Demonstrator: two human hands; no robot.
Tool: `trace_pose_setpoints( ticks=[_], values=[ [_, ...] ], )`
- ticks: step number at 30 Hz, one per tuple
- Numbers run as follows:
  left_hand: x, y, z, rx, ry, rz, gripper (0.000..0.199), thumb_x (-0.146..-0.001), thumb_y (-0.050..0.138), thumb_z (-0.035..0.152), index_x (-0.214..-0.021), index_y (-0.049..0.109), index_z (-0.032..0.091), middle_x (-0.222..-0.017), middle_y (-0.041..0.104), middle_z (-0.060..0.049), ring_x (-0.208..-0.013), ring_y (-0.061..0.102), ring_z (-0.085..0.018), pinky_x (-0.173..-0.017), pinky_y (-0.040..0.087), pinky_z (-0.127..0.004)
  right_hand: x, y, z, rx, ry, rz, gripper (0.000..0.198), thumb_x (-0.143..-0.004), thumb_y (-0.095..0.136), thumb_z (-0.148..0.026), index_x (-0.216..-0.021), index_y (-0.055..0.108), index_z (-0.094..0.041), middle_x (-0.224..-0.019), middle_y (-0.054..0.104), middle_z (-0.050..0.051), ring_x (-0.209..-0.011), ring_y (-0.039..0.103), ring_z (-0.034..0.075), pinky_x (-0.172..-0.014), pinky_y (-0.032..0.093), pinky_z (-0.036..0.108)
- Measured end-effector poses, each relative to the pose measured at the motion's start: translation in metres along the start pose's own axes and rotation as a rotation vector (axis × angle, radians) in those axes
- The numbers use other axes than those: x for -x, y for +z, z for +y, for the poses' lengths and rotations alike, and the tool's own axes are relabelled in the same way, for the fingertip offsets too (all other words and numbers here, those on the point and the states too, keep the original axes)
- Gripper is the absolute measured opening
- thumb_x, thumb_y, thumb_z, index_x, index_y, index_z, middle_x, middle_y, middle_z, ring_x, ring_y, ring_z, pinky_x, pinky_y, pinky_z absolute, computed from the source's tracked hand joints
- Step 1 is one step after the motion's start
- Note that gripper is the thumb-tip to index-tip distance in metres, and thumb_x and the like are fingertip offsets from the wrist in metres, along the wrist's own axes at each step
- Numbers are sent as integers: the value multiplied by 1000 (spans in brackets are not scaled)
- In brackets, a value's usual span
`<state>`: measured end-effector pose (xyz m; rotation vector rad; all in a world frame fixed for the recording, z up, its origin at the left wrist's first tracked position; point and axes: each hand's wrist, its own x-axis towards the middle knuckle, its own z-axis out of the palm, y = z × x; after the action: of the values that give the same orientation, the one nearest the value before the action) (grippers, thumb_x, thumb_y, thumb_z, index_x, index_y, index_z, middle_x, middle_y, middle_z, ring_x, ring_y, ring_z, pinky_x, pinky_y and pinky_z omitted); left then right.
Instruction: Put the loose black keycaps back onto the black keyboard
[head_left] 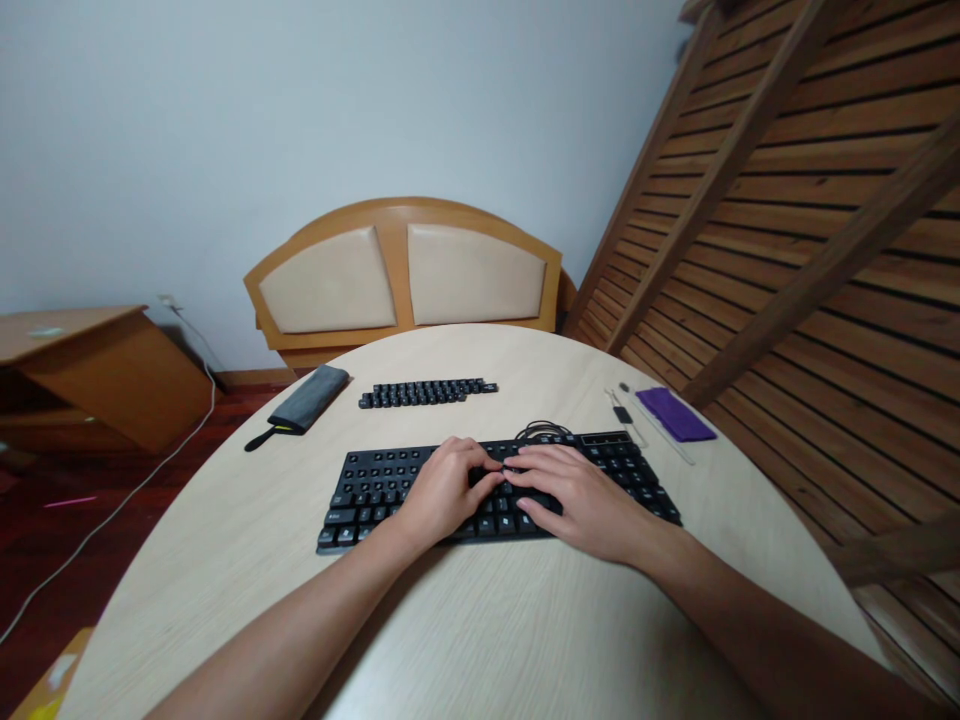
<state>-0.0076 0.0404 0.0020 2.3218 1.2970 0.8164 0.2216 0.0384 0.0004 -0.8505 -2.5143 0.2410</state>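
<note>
A black keyboard (367, 508) lies on the round table in front of me, with its upper left rows showing bare switch posts without keycaps. My left hand (448, 488) rests over the middle of it, thumb and index finger brought together in a pinch; anything between them is too small to make out. Beside it, my right hand (576, 495) lies over the right-middle keys with its fingers stretched out and thumb apart. Its fingertips meet those of my left hand. Behind the keyboard, loose black keycaps (427, 393) stand lined up in rows.
A grey pouch (309, 398) with a black strap lies at the left. On the right are a purple cloth (675, 414), a small black-handled tool (621, 412) and a thin brush (660, 428). A coiled cable (544, 430) sits behind the keyboard. The table's edge (142, 560) curves around.
</note>
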Motion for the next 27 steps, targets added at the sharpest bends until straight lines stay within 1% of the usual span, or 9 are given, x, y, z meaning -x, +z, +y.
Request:
trace_pose_setpoints(
  ticks=[5, 8, 11, 14, 17, 27],
  values=[
    [-4, -5, -4, 15, 9, -84, 9, -90, 68, 23, -91, 76, 21, -95, 72, -5, -92, 63, -22, -86, 48, -35, -2, 0, -2, -7, -37, 24, 34, -92, 61, -24, -125, 67, -25, -129, 68, 6, -125, 56, 26, -107, 43, 49],
    [-5, -6, -4, 10, 12, -91, 10, -91, 67, 23, -92, 76, 21, -95, 73, -5, -92, 63, -22, -86, 48, -35, -2, 0, 0, -26, -54, 26, 35, -92, 61, -23, -126, 67, -25, -129, 68, 6, -122, 59, 25, -107, 44, 48],
    [-3, -4, -2, -27, 2, -60, 11, -91, 66, 25, -94, 75, 20, -95, 73, -5, -93, 63, -23, -86, 49, -36, -3, 2, 4, -51, 4, 84, 32, -91, 61, -21, -122, 69, -24, -122, 72, 6, -115, 63, 24, -104, 47, 46],
    [-3, -4, 2, -58, -14, -45, 10, -90, 66, 24, -94, 74, 20, -95, 74, -5, -94, 63, -24, -86, 49, -37, -5, 2, 8, -66, 103, 156, 23, -90, 62, -18, -109, 73, -22, -107, 75, 6, -105, 66, 24, -95, 52, 42],
    [-4, -5, 5, -81, -24, -55, 9, -88, 66, 24, -92, 74, 20, -93, 75, -4, -93, 64, -24, -85, 49, -37, -7, 1, 10, -87, 129, 179, 16, -90, 63, -17, -98, 75, -22, -97, 75, 6, -98, 66, 23, -88, 54, 39],
    [-11, -9, 8, -86, -99, -121, 8, -82, 68, 24, -87, 73, 20, -91, 75, -3, -93, 64, -25, -84, 50, -37, -7, 1, 12, -103, 123, 159, 15, -91, 62, -20, -97, 75, -24, -96, 74, 5, -96, 65, 22, -86, 53, 38]
  ],
)
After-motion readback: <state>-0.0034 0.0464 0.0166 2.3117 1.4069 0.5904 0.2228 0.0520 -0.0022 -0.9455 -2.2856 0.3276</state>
